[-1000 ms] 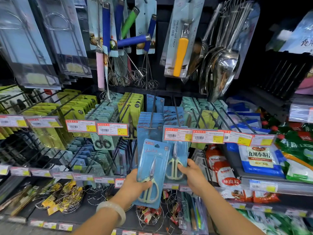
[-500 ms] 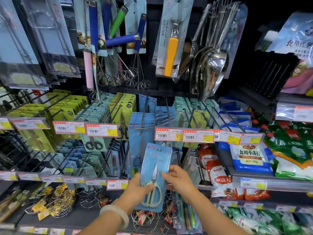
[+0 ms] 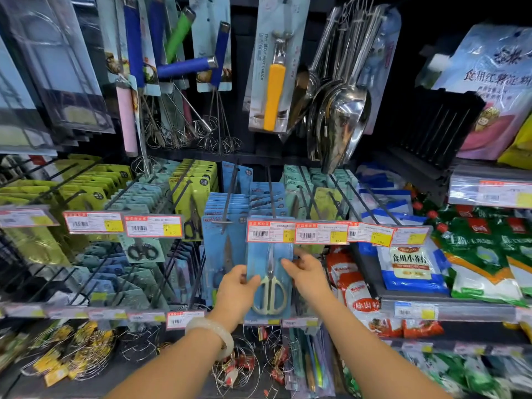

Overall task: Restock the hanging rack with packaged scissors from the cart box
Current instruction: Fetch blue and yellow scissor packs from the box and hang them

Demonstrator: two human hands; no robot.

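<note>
Head view: your left hand [image 3: 240,289] and right hand [image 3: 306,273] pinch the pack [image 3: 269,279] by its side edges. It has risen since a second ago; its top now sits behind the price tag [image 3: 270,231] (hook hidden). Packs crowd the left; little side room.

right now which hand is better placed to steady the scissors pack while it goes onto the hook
Probably the left hand: it grips the scissors pack at its lower left edge, thumb across the front. The right hand only touches the right edge with its fingertips, so it looks freer to guide the top under the price tag.
</note>
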